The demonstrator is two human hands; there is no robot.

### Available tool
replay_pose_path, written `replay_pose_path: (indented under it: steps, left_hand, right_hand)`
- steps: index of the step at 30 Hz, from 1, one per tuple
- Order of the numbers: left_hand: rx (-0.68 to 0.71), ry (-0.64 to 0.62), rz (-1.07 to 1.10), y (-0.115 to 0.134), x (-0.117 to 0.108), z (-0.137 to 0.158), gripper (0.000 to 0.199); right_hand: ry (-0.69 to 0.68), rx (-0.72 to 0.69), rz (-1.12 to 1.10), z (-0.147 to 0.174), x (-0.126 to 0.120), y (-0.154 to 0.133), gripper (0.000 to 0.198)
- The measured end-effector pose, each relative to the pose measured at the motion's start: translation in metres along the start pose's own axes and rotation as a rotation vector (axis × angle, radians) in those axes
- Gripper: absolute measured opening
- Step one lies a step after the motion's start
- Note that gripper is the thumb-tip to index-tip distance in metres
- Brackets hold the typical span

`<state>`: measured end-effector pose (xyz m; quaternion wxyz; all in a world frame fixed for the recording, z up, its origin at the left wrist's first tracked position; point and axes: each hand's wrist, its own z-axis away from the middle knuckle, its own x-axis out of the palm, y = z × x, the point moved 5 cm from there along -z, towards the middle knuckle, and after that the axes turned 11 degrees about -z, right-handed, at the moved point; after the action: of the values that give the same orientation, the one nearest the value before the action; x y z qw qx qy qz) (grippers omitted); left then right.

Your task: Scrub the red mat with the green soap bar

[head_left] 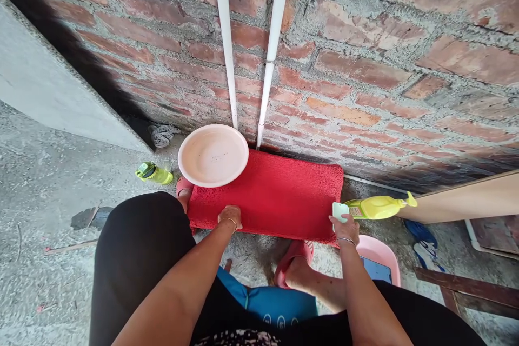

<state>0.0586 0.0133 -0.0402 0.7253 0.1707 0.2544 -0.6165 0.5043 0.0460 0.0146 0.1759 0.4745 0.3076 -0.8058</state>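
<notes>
Red textured cloth [287, 189] lies spread near a rough brick wall [344, 65], its near edge meeting the left hand [231, 216], apparently there to steady it; whether those fingers pinch fabric cannot be told. The right hand [348, 228] clasps a pale-green rectangular block [339, 210] at the right edge. A round pale-pink basin [213, 155] overhangs the far-left corner, leaving working room between basin and block.

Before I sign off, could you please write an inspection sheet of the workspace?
Surface: red rectangular cloth; round pink basin at its left end.
Job's things: flat pale green item; yellow plastic pump bottle near the cloth's right end.
Clutter: lime green plastic bottle on the grey concrete floor, left.
Hands: right hand holds the pale green item; left hand at the cloth's near edge.
Cables: nothing seen.
Surroundings: red brick wall, two white pipes.
</notes>
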Motion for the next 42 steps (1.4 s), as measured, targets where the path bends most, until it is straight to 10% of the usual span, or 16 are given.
replay_pose_path:
  steps: [11,21,30,42]
  left_hand:
    - [-0.003,0.0,-0.043,0.0,-0.002,0.002,0.059]
    - [0.008,0.009,-0.034,0.0,0.001,-0.004,0.063]
    - [0.036,0.006,-0.03,0.0,0.0,-0.003,0.059]
    - [0.083,0.019,-0.043,0.0,0.0,-0.004,0.054]
  right_hand:
    - [-0.018,-0.251,0.016,0.003,0.026,-0.053,0.053]
    - [0.053,0.056,0.002,0.001,-0.007,-0.007,0.06]
    - [-0.124,-0.631,0.179,0.073,0.062,-0.084,0.043]
    - [0.036,0.045,0.063,0.025,0.002,0.012,0.057]
